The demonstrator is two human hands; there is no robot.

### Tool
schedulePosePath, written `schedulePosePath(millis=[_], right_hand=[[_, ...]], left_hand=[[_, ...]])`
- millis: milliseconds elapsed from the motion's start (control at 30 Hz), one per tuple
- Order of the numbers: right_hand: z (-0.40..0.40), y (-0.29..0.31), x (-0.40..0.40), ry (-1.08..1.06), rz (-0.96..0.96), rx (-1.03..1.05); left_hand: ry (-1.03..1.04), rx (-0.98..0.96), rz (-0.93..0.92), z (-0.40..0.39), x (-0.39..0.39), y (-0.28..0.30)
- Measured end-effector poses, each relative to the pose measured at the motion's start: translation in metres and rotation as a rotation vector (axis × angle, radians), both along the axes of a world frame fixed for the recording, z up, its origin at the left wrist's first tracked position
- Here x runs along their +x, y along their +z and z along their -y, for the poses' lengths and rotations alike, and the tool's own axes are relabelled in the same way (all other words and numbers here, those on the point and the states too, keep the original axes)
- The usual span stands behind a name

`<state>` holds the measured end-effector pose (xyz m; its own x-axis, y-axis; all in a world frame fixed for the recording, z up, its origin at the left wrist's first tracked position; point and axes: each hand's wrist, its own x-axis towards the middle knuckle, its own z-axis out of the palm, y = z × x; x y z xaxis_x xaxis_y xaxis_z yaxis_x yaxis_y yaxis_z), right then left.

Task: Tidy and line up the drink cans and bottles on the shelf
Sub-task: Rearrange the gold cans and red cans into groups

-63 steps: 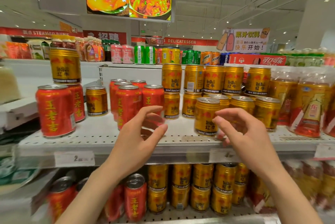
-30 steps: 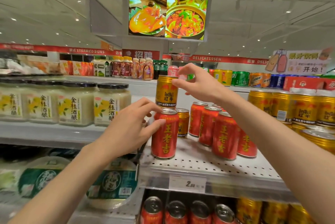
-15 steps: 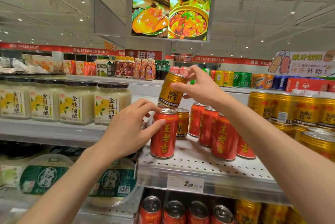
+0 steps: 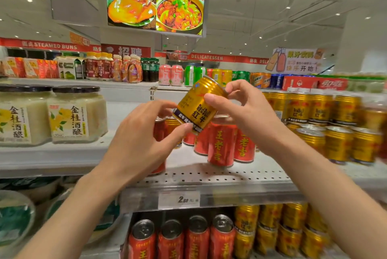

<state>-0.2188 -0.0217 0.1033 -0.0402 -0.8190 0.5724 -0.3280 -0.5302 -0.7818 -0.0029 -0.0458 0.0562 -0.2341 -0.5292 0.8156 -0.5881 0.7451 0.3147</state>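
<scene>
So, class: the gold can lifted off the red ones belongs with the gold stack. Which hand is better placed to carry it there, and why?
Probably the right hand. It grips the tilted gold can near its top, and the gold stack stands on that side. The left hand only pinches the can's lower edge and would have to cross over.

From here my left hand hides most of a red can near the shelf front edge. The gold cans toward its right end smear into blur, and the price tag digits stay partly unreadable.
</scene>
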Motion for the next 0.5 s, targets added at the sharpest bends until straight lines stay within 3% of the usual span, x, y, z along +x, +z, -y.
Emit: schedulePosePath(millis=[167,500], right_hand=[[-0.03,-0.029,-0.036,-0.017,0.091,0.038],[-0.069,-0.047,-0.174,-0.032,-0.011,0.073]], left_hand=[[-0.064,-0.068,0.069,-0.014,-0.031,-0.014],[-0.2,0.015,0.014,-0.042,-0.17,-0.046]])
